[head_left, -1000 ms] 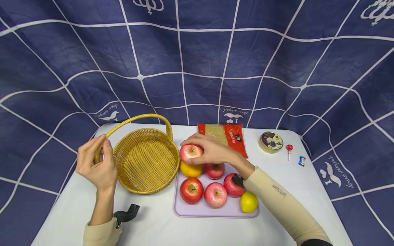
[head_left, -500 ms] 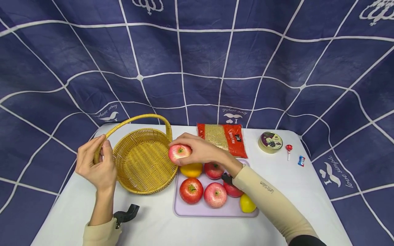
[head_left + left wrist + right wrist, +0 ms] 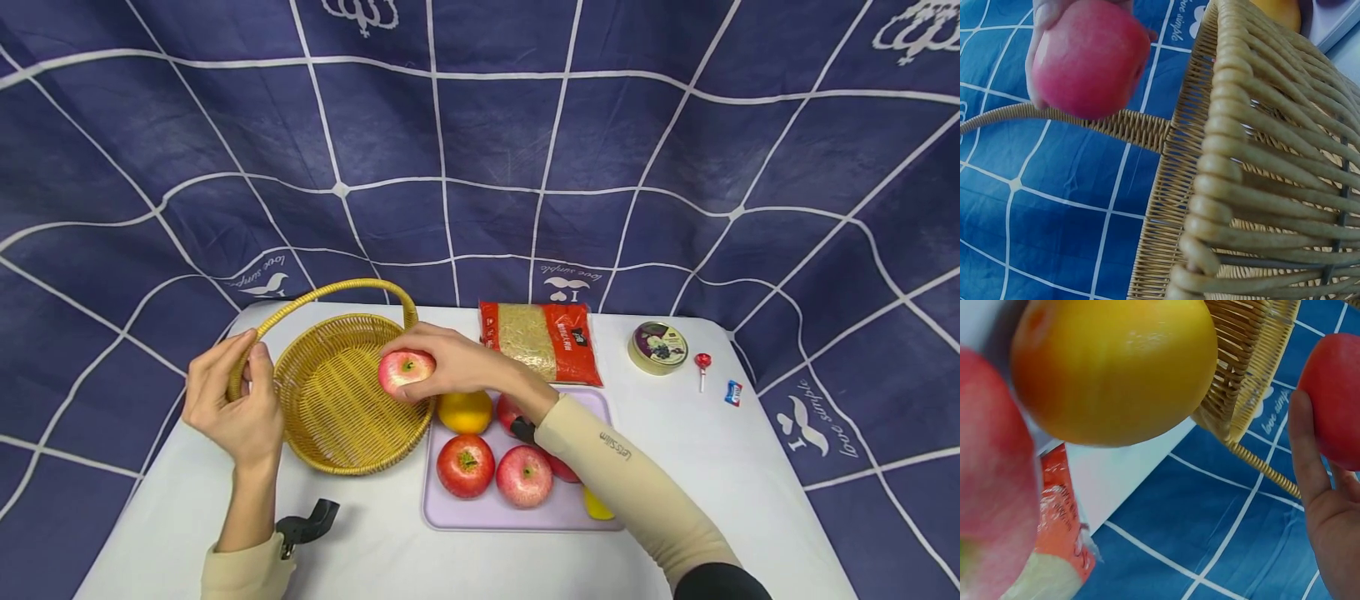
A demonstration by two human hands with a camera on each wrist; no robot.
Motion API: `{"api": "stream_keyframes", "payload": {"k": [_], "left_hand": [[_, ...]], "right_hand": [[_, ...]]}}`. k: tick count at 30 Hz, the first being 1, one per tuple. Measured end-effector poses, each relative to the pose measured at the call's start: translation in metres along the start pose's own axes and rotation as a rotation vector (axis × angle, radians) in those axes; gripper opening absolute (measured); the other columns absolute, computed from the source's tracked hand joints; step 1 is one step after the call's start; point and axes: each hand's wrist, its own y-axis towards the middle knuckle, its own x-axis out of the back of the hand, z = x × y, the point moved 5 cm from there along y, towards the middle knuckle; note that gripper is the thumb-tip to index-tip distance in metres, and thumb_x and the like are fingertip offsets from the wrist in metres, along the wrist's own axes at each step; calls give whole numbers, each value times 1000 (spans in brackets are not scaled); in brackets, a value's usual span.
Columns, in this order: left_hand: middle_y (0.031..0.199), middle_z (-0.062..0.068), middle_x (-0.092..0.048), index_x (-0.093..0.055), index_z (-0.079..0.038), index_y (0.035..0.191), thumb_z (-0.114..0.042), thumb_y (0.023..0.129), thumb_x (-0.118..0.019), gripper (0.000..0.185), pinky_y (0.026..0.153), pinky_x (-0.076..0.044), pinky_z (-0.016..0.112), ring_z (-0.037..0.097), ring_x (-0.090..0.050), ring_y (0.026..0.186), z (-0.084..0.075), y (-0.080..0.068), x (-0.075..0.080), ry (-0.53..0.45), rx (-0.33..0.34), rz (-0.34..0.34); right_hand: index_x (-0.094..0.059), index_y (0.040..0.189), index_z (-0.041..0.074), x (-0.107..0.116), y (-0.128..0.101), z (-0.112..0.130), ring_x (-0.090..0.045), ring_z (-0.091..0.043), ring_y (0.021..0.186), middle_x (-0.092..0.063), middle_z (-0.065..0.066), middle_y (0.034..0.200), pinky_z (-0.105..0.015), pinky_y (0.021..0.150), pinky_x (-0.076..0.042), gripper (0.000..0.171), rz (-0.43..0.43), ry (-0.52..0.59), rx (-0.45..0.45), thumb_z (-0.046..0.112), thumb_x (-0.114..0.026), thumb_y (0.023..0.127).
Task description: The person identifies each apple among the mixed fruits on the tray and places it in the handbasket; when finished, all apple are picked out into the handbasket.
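Note:
My left hand [image 3: 238,400] grips the arched handle of a yellow wicker basket [image 3: 352,468] near its left end. A pink-red apple [image 3: 405,373] is in my right hand [image 3: 450,358], fingers and thumb curled around it, above the basket's right rim. The left wrist view has that apple [image 3: 1091,59] over the rim too, and in the right wrist view the palm backs the apple [image 3: 1338,400]. Nothing shows on the basket's woven floor. On the lilac tray [image 3: 510,518] lie an orange [image 3: 465,412], a red apple [image 3: 466,465], a pink apple [image 3: 525,476] and other fruit partly behind my right arm.
Behind the tray lies a red-and-clear food packet [image 3: 536,342]. To the right are a round tin [image 3: 657,347], a red lollipop [image 3: 702,362] and a small blue-wrapped sweet [image 3: 733,392]. A blue checked cloth [image 3: 480,150] hangs behind the white table.
My right hand has carried the apple leftward from over the tray's orange to above the basket's right side. The left hand and the basket stay where they were.

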Motion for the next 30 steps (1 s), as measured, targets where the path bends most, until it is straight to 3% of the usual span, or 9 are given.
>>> {"api": "stream_keyframes", "payload": {"k": [14, 30], "left_hand": [[90, 22, -69, -76, 13, 90, 7, 81, -72, 11, 61, -43, 9, 6, -59, 67, 0, 0, 0, 5, 3, 3], [90, 22, -69, -76, 12, 89, 7, 81, -72, 11, 60, -42, 9, 5, -59, 66, 1, 0, 0, 2, 2, -3]], "right_hand": [[-62, 132, 36, -14, 23, -4, -52, -4, 107, -56, 14, 121, -23, 92, -46, 54, 66, -25, -54, 44, -78, 82], [-61, 135, 30, -27, 53, -9, -51, -6, 109, -57, 10, 126, -20, 90, -45, 55, 123, -62, -64, 47, -76, 84]]}}
